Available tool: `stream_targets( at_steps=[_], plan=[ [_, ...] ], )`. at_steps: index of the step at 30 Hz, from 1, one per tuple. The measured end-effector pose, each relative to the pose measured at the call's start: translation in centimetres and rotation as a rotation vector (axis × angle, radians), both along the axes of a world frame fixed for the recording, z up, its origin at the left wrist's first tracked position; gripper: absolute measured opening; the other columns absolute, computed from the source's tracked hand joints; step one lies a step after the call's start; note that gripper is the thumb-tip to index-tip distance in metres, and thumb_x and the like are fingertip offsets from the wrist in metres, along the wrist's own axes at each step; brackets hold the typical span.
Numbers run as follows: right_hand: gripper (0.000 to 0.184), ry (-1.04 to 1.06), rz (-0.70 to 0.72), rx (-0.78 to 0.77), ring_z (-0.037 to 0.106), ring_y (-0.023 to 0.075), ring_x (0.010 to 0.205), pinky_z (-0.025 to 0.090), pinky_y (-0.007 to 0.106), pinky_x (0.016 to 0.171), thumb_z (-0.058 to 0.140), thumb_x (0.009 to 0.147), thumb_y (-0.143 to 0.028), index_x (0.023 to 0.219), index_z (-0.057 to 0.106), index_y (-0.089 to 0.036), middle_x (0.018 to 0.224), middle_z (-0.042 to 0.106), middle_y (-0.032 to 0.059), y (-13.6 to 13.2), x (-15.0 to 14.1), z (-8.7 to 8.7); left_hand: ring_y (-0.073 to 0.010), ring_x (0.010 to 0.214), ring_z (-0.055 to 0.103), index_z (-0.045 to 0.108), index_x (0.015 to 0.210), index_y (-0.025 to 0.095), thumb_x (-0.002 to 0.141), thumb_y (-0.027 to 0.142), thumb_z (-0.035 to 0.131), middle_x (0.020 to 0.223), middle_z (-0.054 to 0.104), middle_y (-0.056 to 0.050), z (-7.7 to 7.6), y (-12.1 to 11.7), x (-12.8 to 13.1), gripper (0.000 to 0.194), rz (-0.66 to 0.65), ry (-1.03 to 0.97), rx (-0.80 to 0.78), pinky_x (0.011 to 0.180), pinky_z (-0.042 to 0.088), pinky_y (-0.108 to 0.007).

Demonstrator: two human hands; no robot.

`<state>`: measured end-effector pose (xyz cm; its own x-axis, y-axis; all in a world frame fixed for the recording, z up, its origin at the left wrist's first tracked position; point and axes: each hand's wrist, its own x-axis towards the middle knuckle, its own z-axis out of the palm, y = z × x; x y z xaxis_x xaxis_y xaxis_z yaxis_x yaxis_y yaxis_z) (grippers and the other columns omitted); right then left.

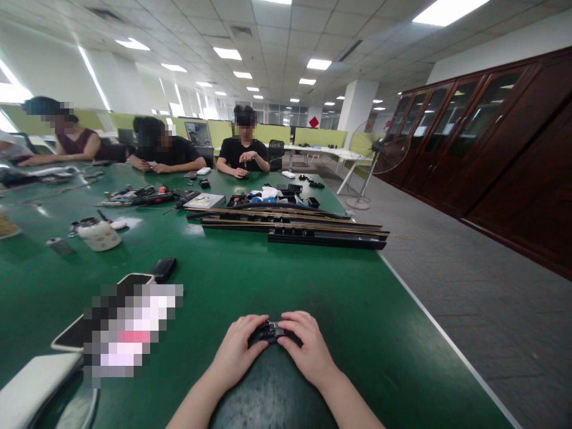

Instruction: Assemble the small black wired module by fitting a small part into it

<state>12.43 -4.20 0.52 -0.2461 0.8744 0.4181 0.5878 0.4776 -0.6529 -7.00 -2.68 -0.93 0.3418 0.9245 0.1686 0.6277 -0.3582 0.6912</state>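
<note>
Left hand [236, 347] and right hand [311, 344] both pinching small black part [270, 331] from opposite ends, thumbs on near side; it sits between them, long axis roughly side to side, neither hand clearly nearer. Farther up the desk [379, 339], well left: pale jar [99, 235], contents not visible.

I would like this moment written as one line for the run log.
left hand: holds small black part, left end | right hand: holds right end | surface: green tabletop
</note>
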Motion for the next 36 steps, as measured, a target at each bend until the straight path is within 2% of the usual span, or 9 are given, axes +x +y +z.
stream_targets(
  at_steps=[4,8,15,19,23,30,36],
  plan=[
    [0.022,-0.132,0.011,-0.049,0.05,0.0209,0.1,0.037,0.039,0.088,0.062,0.072,-0.024,0.094,0.062,-0.03,0.104,0.061,0.002,0.04,-0.43,-0.05,-0.0212,0.097,0.051,0.053,0.11,0.026,0.071,0.033,0.055,0.105,0.059,-0.006,-0.09,0.03,0.0,0.039,0.001,0.0,0.004,0.085,0.039,-0.038],
    [0.022,-0.173,0.0,-0.097,0.051,0.0196,0.098,0.035,0.037,0.087,0.064,0.07,-0.023,0.091,0.063,-0.031,0.102,0.062,-0.0001,0.08,-0.81,0.04,-0.0205,0.094,0.053,0.054,0.108,0.026,0.071,0.034,0.055,0.102,0.06,-0.005,0.07,0.02,0.02,0.038,0.002,0.01,0.009,0.083,0.041,-0.037],
    [0.023,-0.157,0.006,-0.15,0.051,0.0182,0.099,0.033,0.036,0.089,0.063,0.071,-0.023,0.092,0.062,-0.032,0.103,0.062,-0.0015,0.03,-0.76,0.43,-0.0209,0.099,0.051,0.054,0.108,0.025,0.072,0.033,0.054,0.107,0.058,-0.006,-0.07,-0.01,-0.01,0.037,0.009,0.019,0.043,0.086,0.041,-0.037],
    [0.031,-0.111,0.011,-0.184,0.051,0.0179,0.099,0.034,0.035,0.089,0.065,0.068,-0.021,0.098,0.059,-0.03,0.103,0.062,-0.0008,0.07,-0.64,0.71,-0.0205,0.102,0.05,0.052,0.112,0.027,0.074,0.03,0.051,0.111,0.055,-0.006,-0.45,-0.02,-0.08,0.038,0.015,0.029,0.058,0.088,0.04,-0.038],
    [0.033,-0.036,-0.037,-0.227,0.052,0.0189,0.098,0.037,0.034,0.088,0.062,0.069,-0.021,0.102,0.057,-0.026,0.102,0.063,0.0016,0.13,-0.48,0.74,-0.0195,0.103,0.049,0.05,0.114,0.027,0.076,0.028,0.047,0.111,0.055,-0.005,-0.37,-0.1,-0.05,0.038,0.04,0.007,0.032,0.089,0.039,-0.038],
    [0.034,-0.029,-0.076,-0.264,0.05,0.0192,0.102,0.036,0.034,0.091,0.06,0.069,-0.023,0.103,0.057,-0.024,0.104,0.061,0.003,0.21,-0.49,0.59,-0.0194,0.104,0.049,0.048,0.113,0.026,0.076,0.028,0.047,0.111,0.056,-0.005,-0.26,-0.06,-0.1,0.037,0.048,-0.08,-0.008,0.091,0.038,-0.039],
    [0.036,-0.024,-0.086,-0.261,0.05,0.0227,0.103,0.037,0.038,0.091,0.06,0.067,-0.02,0.103,0.057,-0.024,0.104,0.06,0.0049,0.11,-0.52,0.62,-0.0195,0.101,0.05,0.042,0.118,0.024,0.072,0.024,0.051,0.111,0.055,-0.006,-0.65,-0.01,-0.08,0.046,0.078,-0.11,-0.051,0.09,0.038,-0.041]
  ],
)
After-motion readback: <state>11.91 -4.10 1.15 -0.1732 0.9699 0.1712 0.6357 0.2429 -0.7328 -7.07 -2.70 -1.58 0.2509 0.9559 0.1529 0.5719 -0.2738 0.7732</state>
